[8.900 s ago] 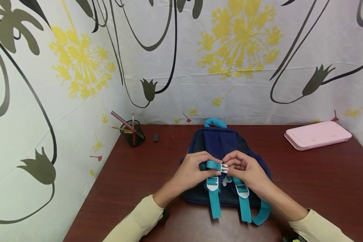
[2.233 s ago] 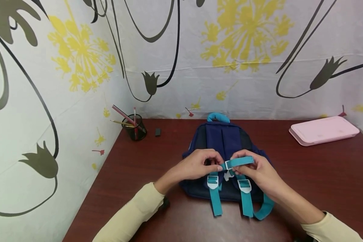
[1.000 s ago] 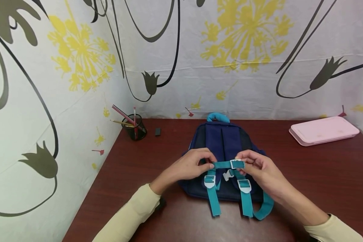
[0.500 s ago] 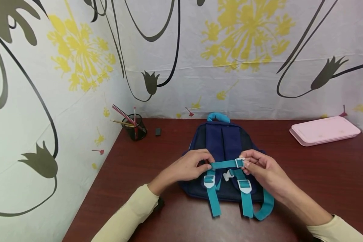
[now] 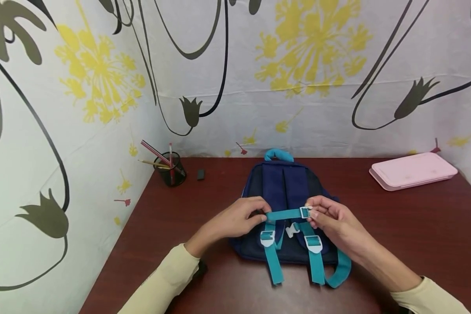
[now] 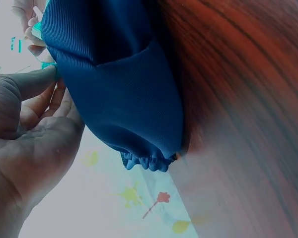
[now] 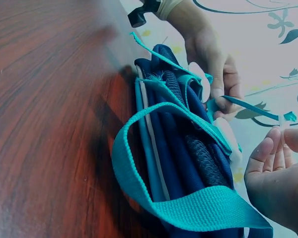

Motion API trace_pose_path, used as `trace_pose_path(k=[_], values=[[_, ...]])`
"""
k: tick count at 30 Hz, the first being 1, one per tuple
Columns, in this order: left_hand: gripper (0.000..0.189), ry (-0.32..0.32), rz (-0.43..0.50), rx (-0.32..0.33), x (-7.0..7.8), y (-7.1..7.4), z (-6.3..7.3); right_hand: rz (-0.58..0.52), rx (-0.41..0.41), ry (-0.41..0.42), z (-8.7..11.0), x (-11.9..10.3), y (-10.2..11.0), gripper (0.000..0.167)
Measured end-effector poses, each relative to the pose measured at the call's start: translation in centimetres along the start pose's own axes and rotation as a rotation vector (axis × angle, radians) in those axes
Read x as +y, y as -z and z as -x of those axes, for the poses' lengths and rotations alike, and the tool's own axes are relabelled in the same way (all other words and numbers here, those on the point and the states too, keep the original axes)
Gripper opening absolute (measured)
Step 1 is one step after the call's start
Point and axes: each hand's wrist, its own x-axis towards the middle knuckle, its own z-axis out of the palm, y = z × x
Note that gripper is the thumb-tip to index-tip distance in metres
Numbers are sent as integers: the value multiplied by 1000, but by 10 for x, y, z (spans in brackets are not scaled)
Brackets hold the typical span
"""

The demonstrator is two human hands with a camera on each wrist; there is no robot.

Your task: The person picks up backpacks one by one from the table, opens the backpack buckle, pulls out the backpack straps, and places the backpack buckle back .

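A dark blue backpack (image 5: 274, 187) lies on the table, its teal straps toward me. My left hand (image 5: 235, 220) pinches one end of a teal chest strap (image 5: 284, 215) between thumb and fingers. At the other end, my right hand (image 5: 339, 222) pinches the strap by its white buckle piece (image 5: 305, 212). The strap is stretched nearly level between both hands, above the bag. Below it hangs a second white buckle piece (image 5: 292, 230), unattached to the first. In the right wrist view, the thin strap (image 7: 253, 108) spans from one hand to the other.
White strap adjusters (image 5: 313, 244) sit on the lower shoulder straps, whose teal tails reach the table front. A black mesh pen cup (image 5: 172, 172) and a small dark block (image 5: 200, 175) stand back left. A pink case (image 5: 413, 171) lies back right.
The strap, earlier looped and then with a long loose tail past the white piece, is now drawn out straight. My left hand has shifted left; my right hand has moved slightly right.
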Motion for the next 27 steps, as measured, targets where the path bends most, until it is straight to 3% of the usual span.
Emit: trace_pose_path(k=[8,12,19,27], values=[[14,-13,61,15,-4,2,0,-45,-1,-9,-1,0,0,19],[14,-18,64,26,-4,3,2,7,32,-11,-1,0,0,20],[12,26,124,20,-2,4,3,324,204,-15,-1,-4,-4,26],[11,41,82,37,2,-1,-4,783,308,36,0,-5,-6,13]])
